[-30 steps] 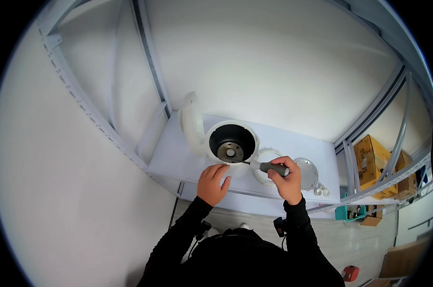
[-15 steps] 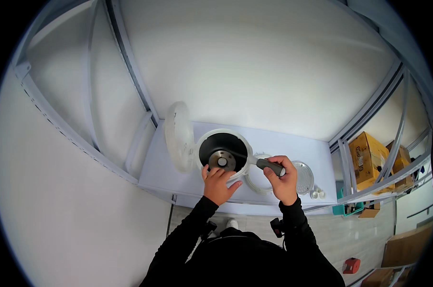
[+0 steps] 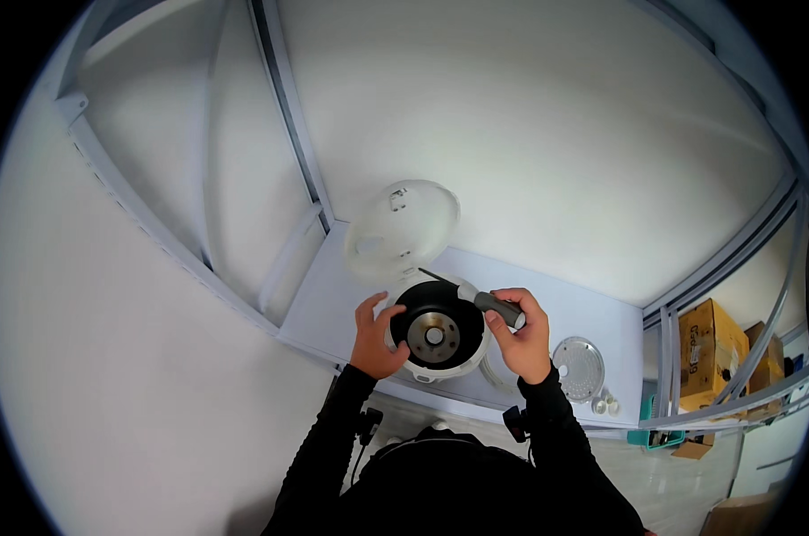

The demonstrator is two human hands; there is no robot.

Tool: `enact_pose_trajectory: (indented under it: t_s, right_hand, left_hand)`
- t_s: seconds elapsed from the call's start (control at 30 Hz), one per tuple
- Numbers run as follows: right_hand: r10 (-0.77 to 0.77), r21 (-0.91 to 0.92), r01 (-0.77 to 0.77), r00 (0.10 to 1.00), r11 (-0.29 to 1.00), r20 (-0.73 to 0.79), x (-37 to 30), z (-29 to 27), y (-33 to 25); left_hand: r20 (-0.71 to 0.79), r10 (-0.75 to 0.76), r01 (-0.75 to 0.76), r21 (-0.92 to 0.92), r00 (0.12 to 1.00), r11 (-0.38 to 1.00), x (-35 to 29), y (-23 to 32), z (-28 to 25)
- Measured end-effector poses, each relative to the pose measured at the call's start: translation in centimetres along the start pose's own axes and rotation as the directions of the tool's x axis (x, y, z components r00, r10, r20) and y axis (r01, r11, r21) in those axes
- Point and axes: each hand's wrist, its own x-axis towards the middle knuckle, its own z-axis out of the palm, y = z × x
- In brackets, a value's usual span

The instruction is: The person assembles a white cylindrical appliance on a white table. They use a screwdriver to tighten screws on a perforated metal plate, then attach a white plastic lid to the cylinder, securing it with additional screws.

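Right hand (image 3: 524, 339) grips thin-shafted grey-and-white screwdriver (image 3: 491, 304), slanting forward-left over round white black-lined cooker (image 3: 449, 372) between it and open-fingered left hand (image 3: 376, 341).

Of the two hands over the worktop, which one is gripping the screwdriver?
The right hand: its fingers close around the grey handle of the screwdriver. The left hand holds no tool, its fingers spread at the white cooker's left rim.

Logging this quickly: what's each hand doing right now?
Left hand: open, at the left side of the cooker.
Right hand: closed, holding the screwdriver.
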Motion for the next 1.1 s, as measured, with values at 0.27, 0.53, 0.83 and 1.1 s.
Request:
enact_pose_trajectory:
  t_s: [0.27,0.53,0.83,1.1]
  right_hand:
    - [-0.224,-0.145,0.226,0.974,0.963,0.033,1.1,2.0,1.3]
    - [-0.189,-0.161,0.203,0.977,0.966,0.098,-0.4,3.6,2.0]
    - [-0.172,-0.301,0.147,0.983,0.942,-0.059,-1.4,6.3,0.7]
    - [-0.046,-0.462,-0.032,0.987,0.886,-0.155,-3.4,10.3,-0.6]
  left_hand:
    - [0.197,-0.129,0.157,-0.136,0.972,0.978,1.7,-2.2,-0.5]
    - [0.356,-0.135,0.193,-0.133,0.925,0.972,4.5,-3.4,-2.3]
    - [0.513,0.067,0.083,-0.266,0.856,0.960,7.6,-6.8,-4.0]
    - [0.519,0.169,0.039,-0.365,0.838,0.930,8.8,-9.4,-2.9]
